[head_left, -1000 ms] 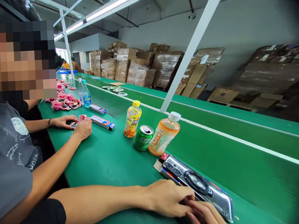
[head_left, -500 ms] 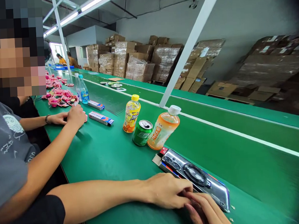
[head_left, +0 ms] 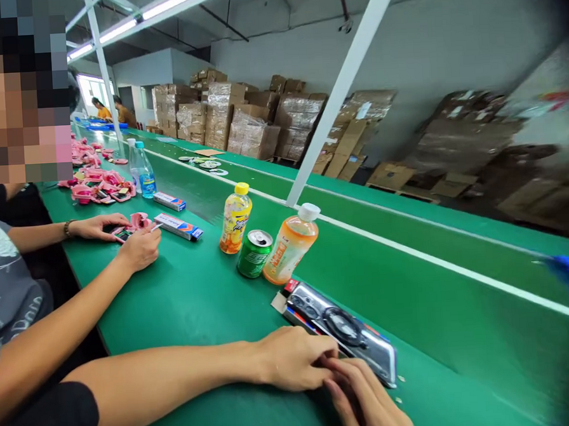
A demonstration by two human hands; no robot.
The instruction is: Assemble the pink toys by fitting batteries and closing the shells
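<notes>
My left hand (head_left: 295, 358) rests low over the green table, its fingers curled inward. My right hand (head_left: 370, 399) comes in from the bottom edge, fingers bent and meeting the left fingertips. Whatever lies between the fingers, if anything, is hidden. Just beyond both hands is a phone in a clear case with a black ring (head_left: 342, 327), lying on top of a flat carton (head_left: 280, 302). Behind it stand an orange drink bottle (head_left: 291, 247), a green can (head_left: 255, 256) and a yellow-capped bottle (head_left: 236, 219).
At left a co-worker's hands (head_left: 140, 246) hold a pink piece (head_left: 140, 220) beside two small boxes (head_left: 178, 226). Pink parts (head_left: 102, 184) and blue-labelled bottles (head_left: 146, 176) lie farther along. A white post (head_left: 340, 95) rises from the conveyor line; wrapped cartons (head_left: 252, 135) stand behind.
The view has swung right, so the table things sit farther left. My hands keep the same pose. The co-worker's hands have drawn apart, showing the pink piece. A blurred blue thing appears at right.
</notes>
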